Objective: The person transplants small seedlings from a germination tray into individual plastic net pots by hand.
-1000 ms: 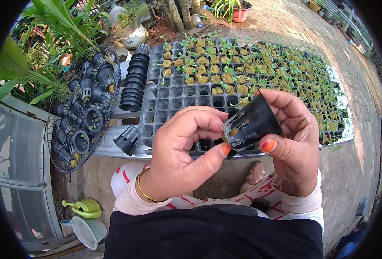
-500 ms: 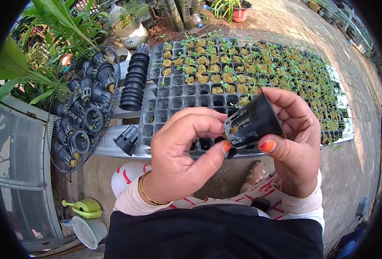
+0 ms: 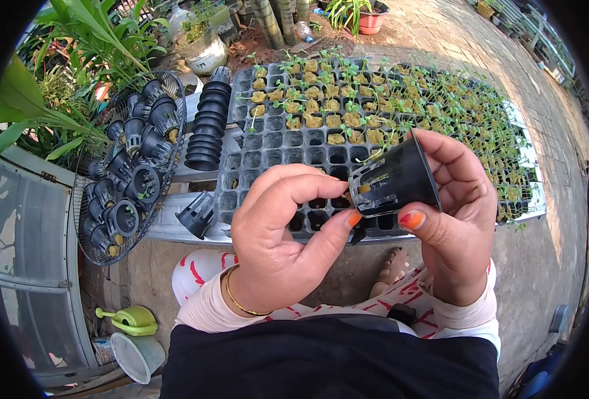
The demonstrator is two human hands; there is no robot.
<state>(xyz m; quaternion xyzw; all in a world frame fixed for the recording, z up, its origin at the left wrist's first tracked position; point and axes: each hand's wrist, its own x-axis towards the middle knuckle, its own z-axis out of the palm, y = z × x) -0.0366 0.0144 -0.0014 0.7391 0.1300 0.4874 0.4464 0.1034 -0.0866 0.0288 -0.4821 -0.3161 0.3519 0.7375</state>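
A person's right hand [image 3: 457,216] grips a black pot [image 3: 401,181] near its rim, tilted on its side above the seedling tray [image 3: 262,150], while the left hand [image 3: 274,233] curves thumb and fingers around its narrow base, whether touching or just beside it I cannot tell. A yellowish plug [image 3: 364,190] shows through the slots, so the step in hand seems to be seating it; the next move likely calls for steadying the rim and gently adjusting the plug from below.
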